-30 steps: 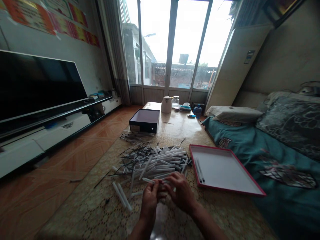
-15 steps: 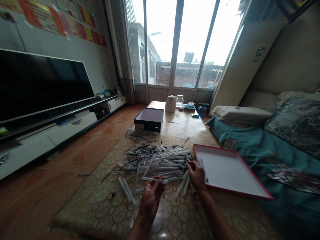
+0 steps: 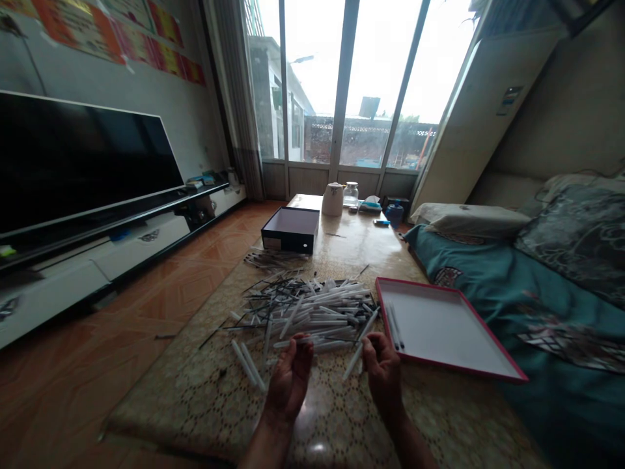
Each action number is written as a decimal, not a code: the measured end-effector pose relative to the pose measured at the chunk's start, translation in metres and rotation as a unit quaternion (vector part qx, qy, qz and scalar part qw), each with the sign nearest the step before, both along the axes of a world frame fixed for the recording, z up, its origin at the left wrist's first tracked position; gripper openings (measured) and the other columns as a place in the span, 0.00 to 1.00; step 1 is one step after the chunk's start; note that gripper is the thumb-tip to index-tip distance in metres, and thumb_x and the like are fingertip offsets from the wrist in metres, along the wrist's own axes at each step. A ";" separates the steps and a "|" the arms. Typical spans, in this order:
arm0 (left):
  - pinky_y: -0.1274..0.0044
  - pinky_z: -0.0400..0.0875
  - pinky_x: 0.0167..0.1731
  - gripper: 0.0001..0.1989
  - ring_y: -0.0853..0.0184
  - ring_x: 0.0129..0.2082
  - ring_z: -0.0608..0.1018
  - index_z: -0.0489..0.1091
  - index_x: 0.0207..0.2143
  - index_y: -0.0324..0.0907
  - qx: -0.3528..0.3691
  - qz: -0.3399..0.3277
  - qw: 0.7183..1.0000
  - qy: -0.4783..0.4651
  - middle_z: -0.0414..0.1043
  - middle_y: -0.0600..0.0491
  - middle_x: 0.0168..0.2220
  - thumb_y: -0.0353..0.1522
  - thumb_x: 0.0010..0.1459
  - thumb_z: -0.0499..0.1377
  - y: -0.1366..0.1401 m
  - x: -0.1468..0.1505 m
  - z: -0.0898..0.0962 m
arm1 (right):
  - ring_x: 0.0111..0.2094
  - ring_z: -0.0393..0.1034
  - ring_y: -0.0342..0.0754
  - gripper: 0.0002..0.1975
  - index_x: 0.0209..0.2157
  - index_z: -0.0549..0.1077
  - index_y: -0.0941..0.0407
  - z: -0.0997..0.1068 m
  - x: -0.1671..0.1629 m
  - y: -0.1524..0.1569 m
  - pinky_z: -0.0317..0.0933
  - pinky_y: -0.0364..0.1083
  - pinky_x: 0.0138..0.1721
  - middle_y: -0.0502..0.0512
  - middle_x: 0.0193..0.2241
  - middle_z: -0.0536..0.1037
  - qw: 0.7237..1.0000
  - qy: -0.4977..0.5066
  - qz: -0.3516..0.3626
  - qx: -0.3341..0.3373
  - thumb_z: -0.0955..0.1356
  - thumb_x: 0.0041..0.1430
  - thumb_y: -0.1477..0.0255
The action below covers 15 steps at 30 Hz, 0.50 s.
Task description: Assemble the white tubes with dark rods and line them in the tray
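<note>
My left hand (image 3: pixel 291 378) pinches a translucent white pen barrel (image 3: pixel 303 339) over the near edge of the pile. Level with it, my right hand (image 3: pixel 381 368) is closed on a thin dark pen refill (image 3: pixel 342 339) that points left toward the barrel. Whether the refill's tip is inside the barrel I cannot tell. Just beyond both hands, loose white pen barrels (image 3: pixel 327 306) lie heaped, mixed with dark refills (image 3: pixel 258 296) on the left. To the right, a few pens with dark ends (image 3: pixel 394 329) lie along the left side of a shallow red-rimmed box lid (image 3: pixel 459 326).
A dark open box (image 3: pixel 288 245) stands farther back on the patterned table (image 3: pixel 205 404). Behind it are a kettle (image 3: pixel 333 200), a glass jar (image 3: pixel 350 194) and a tissue pack (image 3: pixel 370 204). A bed with a teal cover (image 3: pixel 473 273) borders the table's right side.
My right hand has come back from beside the pile and lid, now with a dark refill in its fingers. My left hand has turned and raised the barrel slightly.
</note>
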<state>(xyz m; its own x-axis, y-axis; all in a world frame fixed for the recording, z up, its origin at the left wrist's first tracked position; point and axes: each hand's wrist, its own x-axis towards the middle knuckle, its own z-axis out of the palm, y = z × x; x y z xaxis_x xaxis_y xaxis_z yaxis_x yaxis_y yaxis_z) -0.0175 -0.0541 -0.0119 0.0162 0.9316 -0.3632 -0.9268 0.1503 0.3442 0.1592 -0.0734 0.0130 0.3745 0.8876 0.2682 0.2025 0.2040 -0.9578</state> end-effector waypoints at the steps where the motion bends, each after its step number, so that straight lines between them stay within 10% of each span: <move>1: 0.80 0.78 0.32 0.17 0.69 0.29 0.82 0.73 0.33 0.34 0.000 0.000 1.000 -0.001 0.79 0.45 0.31 0.24 0.64 0.44 0.000 0.000 0.000 | 0.21 0.58 0.41 0.13 0.30 0.67 0.56 0.001 0.001 -0.001 0.55 0.40 0.22 0.45 0.20 0.64 1.000 -0.011 -0.004 0.003 0.64 0.57 0.60; 15: 0.80 0.78 0.33 0.18 0.68 0.30 0.82 0.73 0.34 0.34 -0.008 -0.010 1.000 -0.004 0.80 0.45 0.31 0.24 0.65 0.44 0.001 0.000 0.001 | 0.23 0.60 0.42 0.11 0.30 0.67 0.56 0.010 0.006 0.002 0.55 0.40 0.24 0.47 0.22 0.66 0.996 -0.084 -0.011 0.038 0.62 0.59 0.62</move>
